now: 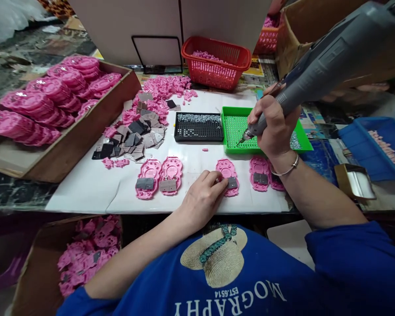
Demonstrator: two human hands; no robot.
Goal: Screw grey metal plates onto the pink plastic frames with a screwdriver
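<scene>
In my right hand (276,125) is a grey electric screwdriver (329,57), its bit pointing down into the green screw tray (266,150). My left hand (206,193) presses its fingertips on a dark grey plate (232,183) that lies on a pink plastic shell (226,166). To the left of that hand lie two more pink shells (171,166), one with a brownish plate (168,186) and one with a dark plate (145,183). Under my right forearm sit further pink shells (259,164) with dark plates. Beside the green tray stands a black screw tray (197,136) with loose screws.
A cardboard tray of stacked pink shells (52,92) stands at the left. Loose plates (138,134) and small pink parts (158,94) are heaped beside it. A red basket (215,70) is at the back, a blue bin (358,140) at the right.
</scene>
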